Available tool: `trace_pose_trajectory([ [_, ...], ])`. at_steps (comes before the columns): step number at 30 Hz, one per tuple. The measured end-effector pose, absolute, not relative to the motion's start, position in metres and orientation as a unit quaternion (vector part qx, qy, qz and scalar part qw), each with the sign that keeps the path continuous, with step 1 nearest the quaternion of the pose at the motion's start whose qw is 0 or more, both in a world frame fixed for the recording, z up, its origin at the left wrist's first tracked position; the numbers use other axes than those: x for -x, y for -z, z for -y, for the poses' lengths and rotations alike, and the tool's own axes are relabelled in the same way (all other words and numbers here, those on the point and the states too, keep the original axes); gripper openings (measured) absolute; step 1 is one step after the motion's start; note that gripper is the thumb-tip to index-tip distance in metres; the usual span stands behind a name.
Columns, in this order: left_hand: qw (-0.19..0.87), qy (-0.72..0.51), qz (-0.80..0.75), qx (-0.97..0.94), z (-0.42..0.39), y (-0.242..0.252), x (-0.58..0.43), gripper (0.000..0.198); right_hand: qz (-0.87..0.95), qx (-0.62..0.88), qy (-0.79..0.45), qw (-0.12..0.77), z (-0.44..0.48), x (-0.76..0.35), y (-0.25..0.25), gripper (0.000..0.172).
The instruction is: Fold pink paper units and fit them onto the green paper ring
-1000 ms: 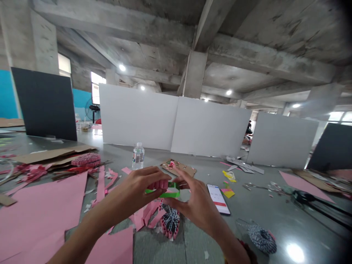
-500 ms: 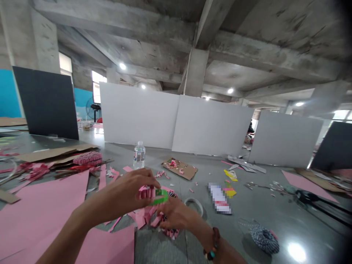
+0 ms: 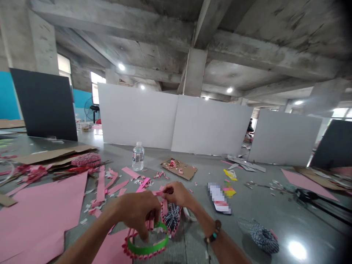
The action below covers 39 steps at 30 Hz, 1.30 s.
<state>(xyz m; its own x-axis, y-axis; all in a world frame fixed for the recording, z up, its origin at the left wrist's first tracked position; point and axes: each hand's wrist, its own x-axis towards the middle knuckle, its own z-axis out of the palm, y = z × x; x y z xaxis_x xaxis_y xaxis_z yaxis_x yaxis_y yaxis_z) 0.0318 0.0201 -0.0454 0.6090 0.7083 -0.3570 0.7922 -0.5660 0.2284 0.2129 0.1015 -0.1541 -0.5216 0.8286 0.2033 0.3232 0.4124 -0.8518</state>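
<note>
My left hand is closed on a green band bent into a ring, its outside lined with small pink paper rolls. Fingers hide the upper left of this ring. Slightly above and to the right, my right hand pinches a pink paper strip. Under that hand, on the table, lies an oval piece with black-and-white yarn in its middle and pink loops round its edge. A roll of tape, partly covered by my right wrist, rests beside it.
Pink sheets and loose strips cover the left side. A water bottle stands ahead, near a cardboard piece. To the right lie a phone-like object, a yarn ball and black-handled scissors. White panels border the far side.
My left hand has come down with the green ring, which now shows more fully. My right hand has moved up and now pinches a pink strip. More of the oval yarn piece shows.
</note>
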Motion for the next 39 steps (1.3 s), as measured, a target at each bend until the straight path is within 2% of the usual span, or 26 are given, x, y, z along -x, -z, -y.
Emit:
trace_pose_trajectory([
  [3,0.176,0.132,-0.428,-0.877,-0.024,0.052,-0.039,0.04,0.741,0.367,-0.446,0.342,-0.106,-0.224,0.145,0.032],
  [6,0.154,0.131,-0.415,-0.887,-0.026,0.059,-0.045,0.04,0.707,0.364,-0.483,0.367,-0.104,-0.233,0.137,0.038],
  [15,0.193,0.151,-0.426,-0.871,-0.032,0.07,-0.049,0.043,0.676,0.335,-0.523,0.397,-0.086,-0.242,0.115,0.034],
  [18,0.195,0.143,-0.414,-0.878,-0.031,0.065,-0.047,0.041,0.684,0.336,-0.519,0.388,-0.089,-0.241,0.116,0.03],
  [22,0.208,0.127,-0.401,-0.883,-0.03,0.062,-0.044,0.035,0.7,0.337,-0.499,0.383,-0.095,-0.239,0.119,0.038],
  [25,0.191,0.118,-0.392,-0.892,-0.029,0.064,-0.044,0.03,0.709,0.332,-0.49,0.383,-0.096,-0.238,0.119,0.036],
  [31,0.208,0.126,-0.392,-0.887,-0.029,0.064,-0.048,0.044,0.708,0.332,-0.485,0.391,-0.094,-0.239,0.116,0.032],
  [34,0.215,0.144,-0.389,-0.884,-0.029,0.062,-0.049,0.044,0.697,0.334,-0.493,0.399,-0.091,-0.239,0.113,0.032],
  [39,0.135,0.11,-0.386,-0.906,-0.028,0.069,-0.05,0.04,0.667,0.337,-0.515,0.421,-0.082,-0.237,0.103,0.033],
])
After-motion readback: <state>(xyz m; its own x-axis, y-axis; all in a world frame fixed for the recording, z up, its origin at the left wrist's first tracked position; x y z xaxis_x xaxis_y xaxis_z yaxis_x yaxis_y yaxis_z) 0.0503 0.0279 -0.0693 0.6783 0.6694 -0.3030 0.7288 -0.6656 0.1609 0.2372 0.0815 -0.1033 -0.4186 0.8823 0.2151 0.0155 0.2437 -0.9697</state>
